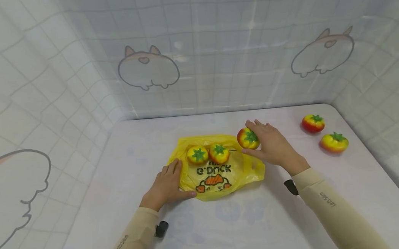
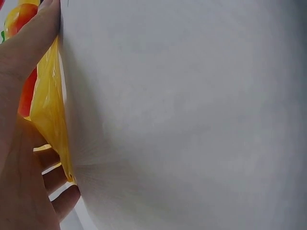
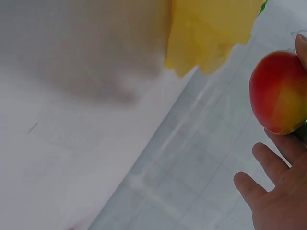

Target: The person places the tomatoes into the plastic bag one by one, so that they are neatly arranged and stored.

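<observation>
My right hand (image 1: 270,143) pinches a red-and-yellow tomato (image 1: 247,138) with a green leafy top between thumb and fingers, over the upper right of a yellow plastic bag (image 1: 238,175). In the right wrist view this tomato (image 3: 278,93) shows its red side, held off the table. My left hand (image 1: 169,183) rests along the bag's left edge, thumb spread toward its lower edge; in the left wrist view the fingers (image 2: 55,177) touch the plastic. Two more tomatoes, one left (image 1: 197,155) and one right (image 1: 219,153), sit side by side at the bag's upper part.
Two other tomatoes lie at the table's right, a redder one (image 1: 313,123) behind a yellower one (image 1: 334,143). The white table (image 1: 119,156) is bordered by tile-patterned curtains (image 1: 216,62) at the back and both sides.
</observation>
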Tool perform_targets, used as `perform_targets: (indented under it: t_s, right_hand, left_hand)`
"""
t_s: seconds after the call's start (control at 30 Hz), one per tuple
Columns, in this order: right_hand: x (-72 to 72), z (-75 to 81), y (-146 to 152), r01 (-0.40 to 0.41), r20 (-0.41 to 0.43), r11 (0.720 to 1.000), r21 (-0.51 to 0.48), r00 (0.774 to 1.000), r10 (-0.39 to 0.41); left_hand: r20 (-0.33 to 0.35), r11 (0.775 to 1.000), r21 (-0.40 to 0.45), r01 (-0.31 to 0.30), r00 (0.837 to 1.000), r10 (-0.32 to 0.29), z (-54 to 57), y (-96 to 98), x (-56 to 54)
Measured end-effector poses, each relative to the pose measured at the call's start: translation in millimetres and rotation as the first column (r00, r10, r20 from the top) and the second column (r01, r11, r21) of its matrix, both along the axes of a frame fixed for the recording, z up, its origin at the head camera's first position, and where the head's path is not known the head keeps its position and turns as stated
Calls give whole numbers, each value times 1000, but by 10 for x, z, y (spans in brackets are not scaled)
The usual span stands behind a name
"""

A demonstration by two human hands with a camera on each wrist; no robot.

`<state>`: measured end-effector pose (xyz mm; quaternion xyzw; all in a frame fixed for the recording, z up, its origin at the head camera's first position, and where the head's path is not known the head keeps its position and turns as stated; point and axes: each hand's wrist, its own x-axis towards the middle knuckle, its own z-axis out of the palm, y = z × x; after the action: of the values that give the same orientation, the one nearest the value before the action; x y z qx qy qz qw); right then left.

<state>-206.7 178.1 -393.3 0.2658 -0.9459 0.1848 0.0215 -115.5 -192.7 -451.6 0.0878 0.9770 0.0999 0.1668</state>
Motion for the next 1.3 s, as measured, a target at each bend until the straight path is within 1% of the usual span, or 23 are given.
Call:
perform_targets:
  t_s: [0.23,0.37,0.57,0.77,1.13,1.3]
  right_hand:
    - [45,-29,-109,-54,20,998,13,998,54]
    - [69,-58,-137,-75,11,997,13,997,75]
    - [88,-97,-159,-86,3,996,23,996,86]
    - [100,-135,-184,-99,-1,995,21,995,99]
    - [109,-236,-201,-105,37,993,49,994,103]
    - [104,-246,-219,-130,39,990,49,991,129]
  left_hand:
    - [-3,1000,4,1,1000,-1,9,-6,1]
    - [-2,1000,-1,4,1000,-4,6,-10,-5]
    - [2,1000,-13,5,1000,-5,-8,-11,-10]
    - [5,1000,-12,1,1000,-1,12,-4,-3]
    - [5,1000,-14,4,1000,-4,6,11,1]
    - [5,1000,-26,5,1000,-5,21,12,6]
